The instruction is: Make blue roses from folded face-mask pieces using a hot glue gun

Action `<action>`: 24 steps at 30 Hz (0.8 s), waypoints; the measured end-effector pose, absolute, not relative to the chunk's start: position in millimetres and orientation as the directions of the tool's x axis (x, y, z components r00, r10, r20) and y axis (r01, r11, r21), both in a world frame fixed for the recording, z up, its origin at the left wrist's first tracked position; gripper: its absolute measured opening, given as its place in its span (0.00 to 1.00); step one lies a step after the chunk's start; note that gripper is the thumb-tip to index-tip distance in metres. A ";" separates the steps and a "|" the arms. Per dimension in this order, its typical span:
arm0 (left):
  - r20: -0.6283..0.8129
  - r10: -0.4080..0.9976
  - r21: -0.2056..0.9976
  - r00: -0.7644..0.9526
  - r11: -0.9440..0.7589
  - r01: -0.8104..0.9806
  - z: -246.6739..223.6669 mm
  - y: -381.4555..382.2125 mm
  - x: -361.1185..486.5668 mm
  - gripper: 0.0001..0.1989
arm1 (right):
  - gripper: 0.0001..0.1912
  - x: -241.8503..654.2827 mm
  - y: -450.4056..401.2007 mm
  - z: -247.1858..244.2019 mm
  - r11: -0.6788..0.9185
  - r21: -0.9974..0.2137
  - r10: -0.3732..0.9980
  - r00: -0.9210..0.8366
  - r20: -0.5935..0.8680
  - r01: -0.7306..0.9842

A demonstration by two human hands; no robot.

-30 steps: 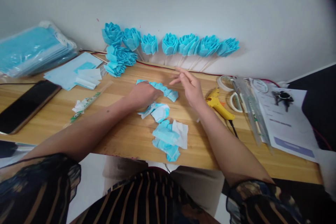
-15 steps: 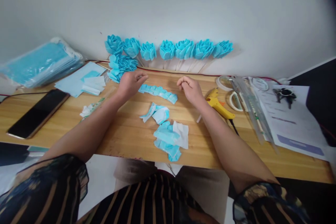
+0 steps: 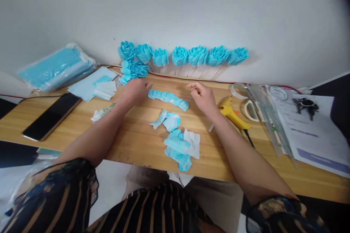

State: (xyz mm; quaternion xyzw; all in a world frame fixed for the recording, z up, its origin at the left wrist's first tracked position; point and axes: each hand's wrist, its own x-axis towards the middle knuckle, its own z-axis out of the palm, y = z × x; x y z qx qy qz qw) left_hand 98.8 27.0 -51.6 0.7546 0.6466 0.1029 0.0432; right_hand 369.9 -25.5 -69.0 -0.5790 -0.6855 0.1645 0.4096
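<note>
My left hand (image 3: 137, 91) hovers at the left end of a pleated light-blue strip (image 3: 168, 99), its fingers curled closed with nothing visible in them. Off the strip's right end is my right hand (image 3: 202, 96), also curled closed, thumb near the bent fingers, with no object showing. The strip lies on the wooden table, apart from both hands. Nearer my body lie a crumpled blue-and-white piece (image 3: 171, 121) and a small pile of pleated blue pieces (image 3: 177, 142) with a white sheet on it. A yellow glue gun (image 3: 232, 113) rests beside my right wrist.
Blue fabric flowers (image 3: 198, 55) on sticks lean along the wall; more (image 3: 134, 70) lie behind my left hand. Left are a mask pack (image 3: 58, 67), cut sheets (image 3: 93, 82) and a phone (image 3: 51, 116). Right are tape rolls (image 3: 239, 91), clear sticks (image 3: 270, 120), papers (image 3: 317, 134) and keys (image 3: 306, 105).
The whole view has shifted, so things appear farther right and slightly lower. My left fingers have drawn back a little toward the left; my right hand's fingers have changed their curl slightly. The strip stays put.
</note>
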 end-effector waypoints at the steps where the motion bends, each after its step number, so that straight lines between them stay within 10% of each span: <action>1: 0.078 0.986 0.180 0.144 -0.156 0.971 -53.6 28.2 97.6 0.25 | 0.18 369.9 -25.3 -69.8 0.270 -0.695 0.931 0.003 0.364 0.666; 13: 0.171 0.936 0.325 0.309 -0.349 0.879 -67.7 29.3 99.4 0.16 | 0.20 368.7 -26.2 -74.8 0.232 -0.705 0.956 -0.024 0.291 0.671; 24: 0.162 0.941 0.896 0.297 -0.267 0.355 -74.1 28.4 114.5 0.18 | 0.22 366.6 -25.1 -77.9 0.248 -0.734 0.959 -0.053 0.278 0.632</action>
